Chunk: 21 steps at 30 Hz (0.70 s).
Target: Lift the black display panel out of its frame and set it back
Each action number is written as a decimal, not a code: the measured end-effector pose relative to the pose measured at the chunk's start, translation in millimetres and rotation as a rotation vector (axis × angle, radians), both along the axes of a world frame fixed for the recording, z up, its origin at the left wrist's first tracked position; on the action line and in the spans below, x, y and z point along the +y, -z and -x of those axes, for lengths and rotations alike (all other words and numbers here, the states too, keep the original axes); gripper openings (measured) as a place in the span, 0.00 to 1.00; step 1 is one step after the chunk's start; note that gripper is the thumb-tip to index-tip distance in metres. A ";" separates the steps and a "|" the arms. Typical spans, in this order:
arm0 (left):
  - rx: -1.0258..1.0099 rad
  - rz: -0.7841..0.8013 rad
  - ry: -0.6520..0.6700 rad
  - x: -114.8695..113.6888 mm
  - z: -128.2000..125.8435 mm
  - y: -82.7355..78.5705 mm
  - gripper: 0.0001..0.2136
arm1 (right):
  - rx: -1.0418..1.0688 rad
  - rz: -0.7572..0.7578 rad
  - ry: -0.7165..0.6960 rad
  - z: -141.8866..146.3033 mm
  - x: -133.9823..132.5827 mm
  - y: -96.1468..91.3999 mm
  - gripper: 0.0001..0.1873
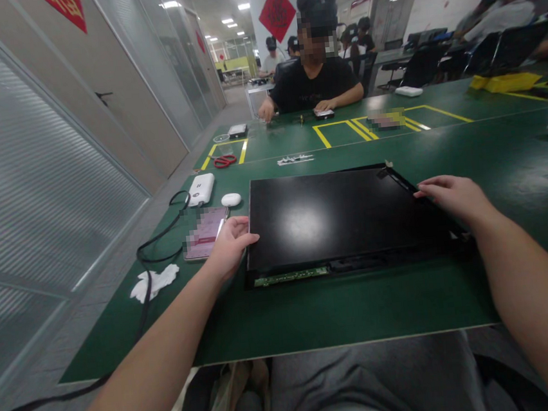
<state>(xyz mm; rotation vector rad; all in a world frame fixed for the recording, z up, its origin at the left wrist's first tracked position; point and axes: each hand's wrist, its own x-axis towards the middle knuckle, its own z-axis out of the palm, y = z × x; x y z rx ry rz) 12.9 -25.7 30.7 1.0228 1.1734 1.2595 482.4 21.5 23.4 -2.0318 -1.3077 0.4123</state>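
The left hand (pixel 232 245) pinches the left edge of a flat black screen (pixel 347 218), near the bench's (pixel 353 320) front edge. The right hand (pixel 458 201) is at its right edge; whether it pinches, nobody can tell. It seems to be lining-up time, which calls for both hands moving together.

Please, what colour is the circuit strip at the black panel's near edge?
The circuit strip is green, seen best in the head view.
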 end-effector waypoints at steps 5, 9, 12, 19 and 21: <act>-0.006 0.004 -0.009 1.1 0.1 0.4 0.24 | -0.092 0.030 0.043 6.6 -2.2 -6.8 0.11; 0.000 0.007 -0.004 2.4 1.3 1.9 0.24 | -0.106 0.050 0.045 6.8 -1.9 -6.8 0.09; 0.001 -0.012 -0.001 3.7 1.3 4.3 0.24 | -0.121 0.059 0.042 6.1 -1.5 -6.6 0.09; 0.011 -0.034 0.032 3.5 0.5 5.4 0.22 | -0.153 0.058 0.054 4.0 0.0 -5.2 0.09; 0.042 -0.059 0.022 3.3 2.0 5.3 0.21 | -0.163 0.052 0.048 2.7 0.5 -4.1 0.09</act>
